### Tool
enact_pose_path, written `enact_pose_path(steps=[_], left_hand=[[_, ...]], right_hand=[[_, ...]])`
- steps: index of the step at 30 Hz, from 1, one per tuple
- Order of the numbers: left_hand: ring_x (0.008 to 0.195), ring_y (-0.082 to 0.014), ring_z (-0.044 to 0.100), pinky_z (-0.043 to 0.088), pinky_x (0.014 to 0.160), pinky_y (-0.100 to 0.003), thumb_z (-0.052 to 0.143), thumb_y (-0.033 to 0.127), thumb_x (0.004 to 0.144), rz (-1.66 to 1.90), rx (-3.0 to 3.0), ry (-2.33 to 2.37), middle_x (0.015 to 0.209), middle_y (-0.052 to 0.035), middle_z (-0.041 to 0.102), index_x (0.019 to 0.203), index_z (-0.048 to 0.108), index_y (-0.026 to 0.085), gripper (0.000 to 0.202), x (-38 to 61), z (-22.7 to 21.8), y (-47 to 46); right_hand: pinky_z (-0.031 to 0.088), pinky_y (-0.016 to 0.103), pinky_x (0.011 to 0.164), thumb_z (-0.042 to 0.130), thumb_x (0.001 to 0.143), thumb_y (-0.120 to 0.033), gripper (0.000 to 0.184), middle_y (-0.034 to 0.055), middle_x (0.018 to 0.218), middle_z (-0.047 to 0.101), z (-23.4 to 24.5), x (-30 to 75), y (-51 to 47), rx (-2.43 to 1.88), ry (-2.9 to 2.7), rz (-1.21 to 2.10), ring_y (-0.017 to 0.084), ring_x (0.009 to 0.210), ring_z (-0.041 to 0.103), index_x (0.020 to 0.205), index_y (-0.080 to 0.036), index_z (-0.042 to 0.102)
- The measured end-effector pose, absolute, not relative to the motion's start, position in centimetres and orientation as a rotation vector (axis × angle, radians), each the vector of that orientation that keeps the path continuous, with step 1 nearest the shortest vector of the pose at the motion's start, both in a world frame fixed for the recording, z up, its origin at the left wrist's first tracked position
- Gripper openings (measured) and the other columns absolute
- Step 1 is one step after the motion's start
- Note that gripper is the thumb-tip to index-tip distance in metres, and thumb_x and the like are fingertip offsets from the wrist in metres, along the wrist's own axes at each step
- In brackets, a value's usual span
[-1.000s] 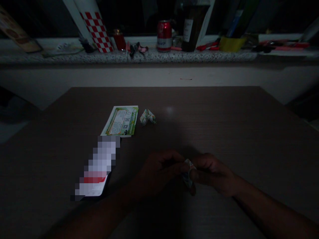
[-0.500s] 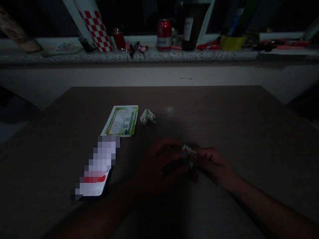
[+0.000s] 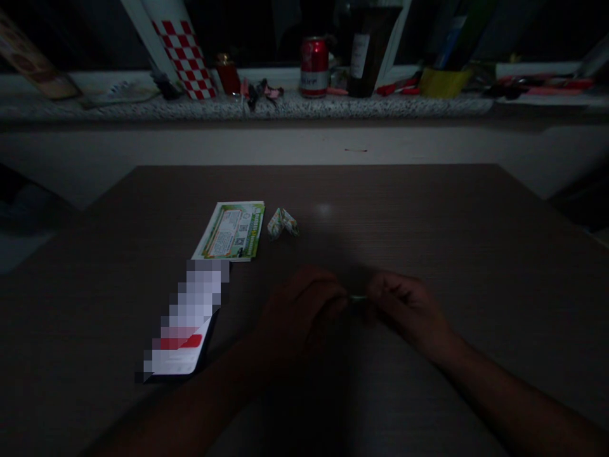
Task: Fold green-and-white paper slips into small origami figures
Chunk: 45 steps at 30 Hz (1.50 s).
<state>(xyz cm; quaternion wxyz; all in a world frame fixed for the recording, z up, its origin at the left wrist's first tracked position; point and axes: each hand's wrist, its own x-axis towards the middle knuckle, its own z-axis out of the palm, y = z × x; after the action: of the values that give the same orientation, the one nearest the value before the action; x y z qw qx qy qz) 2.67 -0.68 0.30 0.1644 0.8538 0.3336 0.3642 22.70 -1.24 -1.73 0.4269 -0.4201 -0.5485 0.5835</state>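
Note:
Between my two hands a small folded piece of paper [image 3: 358,298] shows only as a thin pale edge; the fingers hide the rest. My left hand [image 3: 309,311] is closed, its fingertips pinching the paper's left end. From the other side my right hand [image 3: 409,308] pinches its right end between thumb and fingers. Beyond them on the table stands a folded paper piece [image 3: 283,223] with two peaks, printed in white, green and orange. Left of it lies a stack of green and white printed leaflets [image 3: 231,231].
A phone [image 3: 190,343] with a lit, partly blurred screen lies on the dark wooden table [image 3: 428,209], left of my hands. Behind the table, a granite sill [image 3: 285,109] carries a red can [image 3: 314,66], a red-checked tube [image 3: 183,57], a dark container [image 3: 371,54] and other small items.
The paper in my hands has turned from showing a patterned, pointed face to showing a thin edge. My hands have shifted slightly around it. Everything on the table stays in place.

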Motion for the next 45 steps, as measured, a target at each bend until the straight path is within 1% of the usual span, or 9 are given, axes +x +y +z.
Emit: enact_pose_path(steps=[2,5,10,16,22,29,35,39,45], left_hand=[[0.081,-0.0146,0.059,0.048,0.072,-0.026,0.051,0.014,0.090,1.012,2.342,0.965,0.089,-0.0047,0.062,0.092,0.057,0.016,0.007,2.7,0.4,-0.7],[0.077,-0.0144,0.058,0.046,0.069,-0.026,0.051,0.015,0.089,1.041,2.254,0.909,0.084,-0.0036,0.061,0.089,0.056,0.017,0.006,2.9,0.4,-0.7],[0.072,-0.0132,0.057,0.044,0.066,-0.024,0.053,0.014,0.086,1.015,2.178,0.868,0.079,-0.0029,0.060,0.085,0.057,0.016,0.005,3.3,0.3,-0.9],[0.072,-0.0133,0.057,0.044,0.068,-0.025,0.056,0.017,0.085,0.972,2.154,0.883,0.078,-0.0028,0.061,0.082,0.060,0.015,0.005,3.4,0.0,-1.0],[0.070,-0.0123,0.057,0.044,0.065,-0.024,0.057,0.016,0.086,1.017,2.134,0.847,0.076,-0.0029,0.061,0.082,0.061,0.015,0.006,3.5,0.1,-1.0],[0.069,-0.0122,0.058,0.045,0.064,-0.024,0.056,0.014,0.085,1.098,2.076,0.899,0.075,-0.0023,0.062,0.080,0.061,0.016,0.008,3.3,0.6,-1.1],[0.067,-0.0110,0.061,0.046,0.061,-0.022,0.060,0.012,0.082,1.125,2.105,0.851,0.074,-0.0021,0.064,0.078,0.063,0.015,0.006,3.3,0.9,-1.0],[0.066,-0.0107,0.061,0.047,0.061,-0.021,0.063,0.012,0.081,1.112,2.141,0.761,0.074,-0.0030,0.065,0.078,0.064,0.015,0.004,3.4,0.7,-1.2],[0.066,-0.0114,0.060,0.048,0.060,-0.021,0.061,0.014,0.083,1.085,2.243,0.646,0.074,-0.0040,0.066,0.077,0.063,0.016,0.006,3.9,0.2,-1.6]], right_hand=[[0.040,0.023,0.053,0.068,0.082,-0.034,0.020,-0.0009,0.065,0.058,-1.4,22.7,-1.4,-1.075,-1.451,1.158,0.011,0.059,0.053,0.073,-0.017,0.060],[0.046,0.026,0.062,0.066,0.084,-0.021,0.003,0.0030,0.079,0.064,-1.0,22.7,-1.6,-0.970,-1.655,0.924,0.014,0.072,0.060,0.084,-0.019,0.066],[0.049,0.026,0.059,0.062,0.085,-0.013,0.008,0.0035,0.075,0.067,-0.7,22.6,-1.8,-0.887,-1.786,0.850,0.014,0.066,0.062,0.083,-0.018,0.067],[0.047,0.027,0.055,0.058,0.084,-0.013,0.009,0.0028,0.069,0.063,-0.6,22.3,-1.9,-0.910,-1.862,0.780,0.014,0.061,0.060,0.078,-0.018,0.062],[0.044,0.027,0.056,0.056,0.086,-0.014,0.010,0.0019,0.070,0.058,-1.0,22.3,-2.1,-0.926,-1.852,0.816,0.014,0.063,0.056,0.078,-0.019,0.058],[0.040,0.026,0.055,0.052,0.092,-0.026,0.016,0.0005,0.072,0.051,-1.6,22.5,-2.0,-1.020,-1.511,0.968,0.013,0.063,0.050,0.078,-0.019,0.055],[0.041,0.024,0.054,0.045,0.097,-0.034,0.016,0.0008,0.083,0.052,-2.1,22.2,-1.9,-0.970,-1.224,1.057,0.012,0.065,0.048,0.087,-0.022,0.050],[0.043,0.023,0.057,0.045,0.097,-0.033,0.014,0.0005,0.083,0.054,-2.1,21.9,-1.9,-0.956,-1.191,0.953,0.012,0.065,0.049,0.089,-0.022,0.050],[0.042,0.023,0.052,0.045,0.097,-0.035,0.014,0.0007,0.080,0.055,-1.9,21.6,-2.2,-0.964,-1.162,0.954,0.012,0.062,0.050,0.090,-0.023,0.048]])
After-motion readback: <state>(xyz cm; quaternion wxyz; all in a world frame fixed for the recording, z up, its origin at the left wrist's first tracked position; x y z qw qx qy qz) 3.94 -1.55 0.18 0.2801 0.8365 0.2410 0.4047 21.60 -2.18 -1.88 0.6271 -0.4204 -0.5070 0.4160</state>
